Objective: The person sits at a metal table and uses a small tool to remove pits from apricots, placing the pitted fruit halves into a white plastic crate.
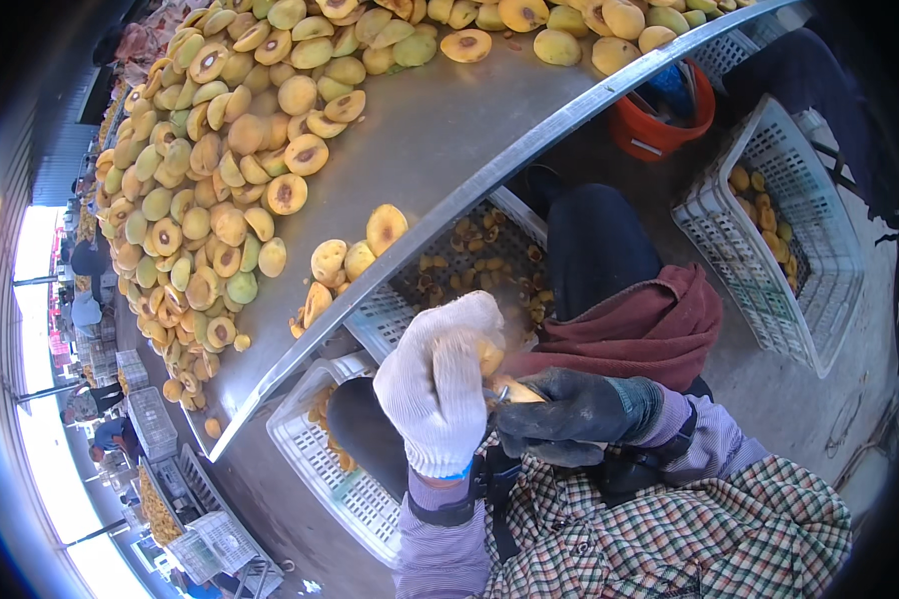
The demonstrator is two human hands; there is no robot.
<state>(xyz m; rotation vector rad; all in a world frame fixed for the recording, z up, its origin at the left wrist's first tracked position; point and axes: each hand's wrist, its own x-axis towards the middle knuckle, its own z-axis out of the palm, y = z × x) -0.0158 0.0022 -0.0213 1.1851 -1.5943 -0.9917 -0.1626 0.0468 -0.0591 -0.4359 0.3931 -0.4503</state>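
The left hand (438, 387), in a white knitted glove, is closed around a yellow fruit (488, 354), of which only a small part shows above the glove. The right hand (569, 411), in a dark glove, is closed too, its fingers tight on something small at the fruit. It seems to be a tool, but I cannot tell its kind. A piece of yellow flesh (517, 390) lies just on the dark fingers. Both hands work near the body, above the lap and a dark red cloth (649, 324).

To do this step well, I think the left hand must hold the fruit firm and turn it slowly, and the right hand must cut shallow and away from the white glove, because the fingers are very close to each other.

Far and left is a metal table (440, 130) with a big heap of halved fruits (200, 200). Just under its edge stands a white crate (469, 260) with small fruit pieces. A second white crate (330, 479) is near, on the left of the knees, and a third white crate (769, 230) stands on the right. A red bucket (664, 120) is far right. The table edge and the crates leave little room around the knees.
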